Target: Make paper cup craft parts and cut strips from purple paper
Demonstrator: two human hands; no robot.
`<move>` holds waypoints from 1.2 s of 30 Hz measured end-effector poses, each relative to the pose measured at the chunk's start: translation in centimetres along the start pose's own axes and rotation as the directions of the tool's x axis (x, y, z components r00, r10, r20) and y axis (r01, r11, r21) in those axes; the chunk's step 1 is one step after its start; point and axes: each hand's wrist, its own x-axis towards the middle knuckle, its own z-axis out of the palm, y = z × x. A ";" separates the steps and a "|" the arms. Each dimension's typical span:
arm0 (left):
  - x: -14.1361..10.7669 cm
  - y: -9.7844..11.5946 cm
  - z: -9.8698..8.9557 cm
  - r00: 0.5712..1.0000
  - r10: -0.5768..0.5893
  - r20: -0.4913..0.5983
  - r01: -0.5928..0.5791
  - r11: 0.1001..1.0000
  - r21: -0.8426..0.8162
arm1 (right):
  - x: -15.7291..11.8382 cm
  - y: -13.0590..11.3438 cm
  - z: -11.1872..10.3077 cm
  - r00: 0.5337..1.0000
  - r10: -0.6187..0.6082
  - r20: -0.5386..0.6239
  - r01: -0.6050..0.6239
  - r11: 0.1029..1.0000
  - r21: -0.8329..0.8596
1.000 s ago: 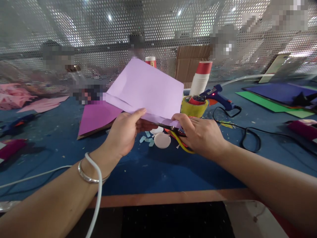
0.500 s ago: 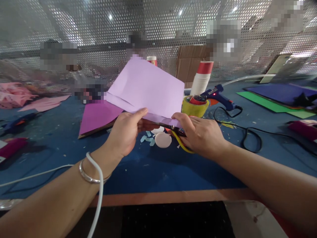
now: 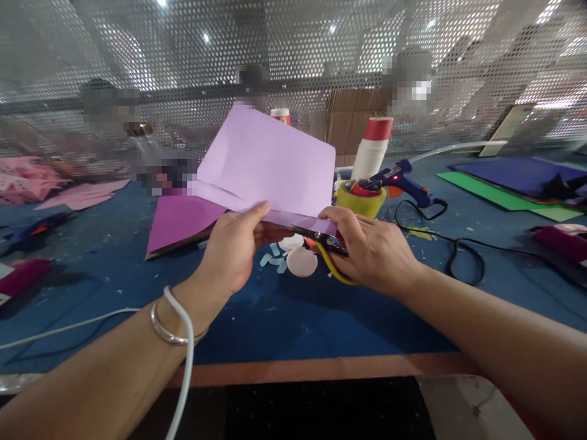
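Observation:
A light purple paper sheet [image 3: 275,162] is held up above the blue table, a slit running along its lower left edge. My left hand [image 3: 236,247] pinches the lower edge, thumb on top and fingers beneath. My right hand [image 3: 373,247] is closed round the yellow-and-black scissors [image 3: 337,263], its thumb or forefinger near the sheet's lower right corner. The scissor blades lie along the lower edge, partly hidden by paper. Below are pale paper discs [image 3: 301,261] and light blue scraps [image 3: 274,260].
Behind my right hand stand a yellow container [image 3: 360,200], a blue glue gun [image 3: 406,182] with a black cord, and stacked paper cups [image 3: 370,153]. Darker purple paper [image 3: 181,223] lies left, coloured sheets [image 3: 504,192] right. Perforated metal [image 3: 293,46] rises behind.
The sheet has tilted slightly, its top edge shifting a little left. Both hands keep their holds, and the view has moved slightly.

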 end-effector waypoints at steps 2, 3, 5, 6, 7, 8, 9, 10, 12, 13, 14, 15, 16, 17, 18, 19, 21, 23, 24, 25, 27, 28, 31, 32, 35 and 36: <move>0.0 -0.1 0.1 1.000 0.007 -0.013 -0.007 1.000 -0.005 | 0.0 0.0 0.0 1.000 -0.002 0.014 0.001 1.000 0.008; 0.0 -0.1 0.1 1.000 0.010 -0.019 -0.010 1.000 -0.006 | -0.1 0.1 0.0 1.000 0.000 0.020 -0.001 1.000 0.004; 0.0 -0.2 0.2 0.999 0.013 -0.029 -0.014 1.000 -0.009 | -0.1 0.1 0.1 1.000 0.006 0.025 -0.006 1.000 -0.011; 0.0 -0.2 0.2 0.999 0.015 -0.030 -0.016 1.000 -0.011 | -0.2 0.1 0.1 1.000 0.007 0.027 -0.007 1.000 -0.016; 0.0 -0.2 0.3 0.999 0.016 -0.027 -0.017 1.000 -0.013 | -0.2 0.1 0.2 1.000 0.008 0.026 -0.007 1.000 -0.020; -0.1 -0.2 0.3 1.000 0.014 -0.022 -0.014 1.000 -0.012 | -0.2 0.0 0.2 1.000 0.008 0.023 -0.007 1.000 -0.021; -0.1 -0.2 0.3 1.000 0.007 -0.016 -0.007 1.000 -0.007 | -0.2 0.0 0.3 1.000 0.004 0.020 -0.004 1.000 -0.020; -0.1 -0.2 0.3 1.000 -0.001 -0.010 0.001 1.000 0.000 | -0.2 0.0 0.3 1.000 0.002 0.017 -0.002 1.000 -0.018; -0.1 -0.2 0.3 1.000 -0.018 0.003 0.018 1.000 0.012 | -0.1 0.0 0.3 1.000 0.006 0.010 -0.006 1.000 -0.009; -0.1 -0.2 0.3 1.000 -0.020 0.007 0.020 1.000 0.013 | -0.1 0.0 0.3 1.000 0.012 0.010 -0.012 1.000 0.000; -0.1 -0.2 0.4 1.000 -0.017 0.009 0.017 1.000 0.012 | 0.0 0.0 0.3 1.000 0.017 0.014 -0.017 1.000 0.014; -0.1 -0.3 0.4 1.000 -0.010 0.009 0.010 1.000 0.011 | 0.0 0.0 0.3 0.999 0.026 0.020 -0.027 0.999 0.030; -0.1 -0.3 0.4 1.000 -0.002 0.003 0.001 1.000 0.009 | 0.0 0.0 0.2 0.999 0.035 0.026 -0.036 0.998 0.048; 0.0 -0.3 0.4 1.000 0.006 -0.007 -0.006 1.000 0.008 | 0.1 0.1 0.1 0.999 0.040 0.031 -0.042 0.997 0.065; 0.0 -0.3 0.4 1.000 0.009 -0.017 -0.009 1.000 0.010 | 0.1 0.1 0.1 0.999 0.042 0.035 -0.045 0.996 0.076; 0.0 -0.3 0.4 1.000 0.009 -0.024 -0.009 1.000 0.013 | 0.1 0.1 0.1 0.998 0.045 0.039 -0.048 0.995 0.082; 0.1 -0.4 0.4 0.999 0.007 -0.036 -0.006 1.000 0.021 | 0.1 0.2 0.0 0.998 0.044 0.039 -0.047 0.996 0.081; 0.1 -0.4 0.3 0.999 0.007 -0.038 -0.006 1.000 0.020 | 0.1 0.2 0.1 0.999 0.030 0.032 -0.032 0.997 0.073; 0.1 -0.4 0.3 0.999 0.009 -0.039 -0.008 1.000 0.015 | 0.0 0.2 0.1 0.999 0.021 0.026 -0.023 0.997 0.070; 0.1 -0.5 0.3 0.999 0.010 -0.040 -0.009 1.000 0.009 | 0.0 0.2 0.1 1.000 0.013 0.021 -0.015 0.998 0.067; 0.1 -0.5 0.3 0.999 0.008 -0.040 -0.008 1.000 -0.004 | 0.0 0.2 0.1 1.000 0.008 0.020 -0.010 0.998 0.061; 0.1 -0.5 0.3 0.999 0.004 -0.041 -0.004 1.000 -0.008 | 0.1 0.2 0.1 1.000 0.010 0.026 -0.012 0.998 0.060; 0.1 -0.5 0.3 0.999 -0.012 -0.047 0.011 1.000 -0.022 | 0.2 0.1 -0.1 0.999 0.020 0.051 -0.023 0.998 0.065; 0.2 -0.6 0.2 0.999 -0.014 -0.050 0.013 0.999 -0.031 | 0.2 0.1 -0.1 0.998 0.023 0.056 -0.027 0.997 0.068; 0.3 -0.6 0.1 0.998 -0.015 -0.059 0.011 0.998 -0.054 | 0.3 0.1 -0.3 0.998 0.029 0.064 -0.034 0.996 0.087; 0.3 -0.5 0.1 0.998 -0.011 -0.061 0.008 0.999 -0.054 | 0.3 0.1 -0.3 0.997 0.032 0.070 -0.038 0.995 0.094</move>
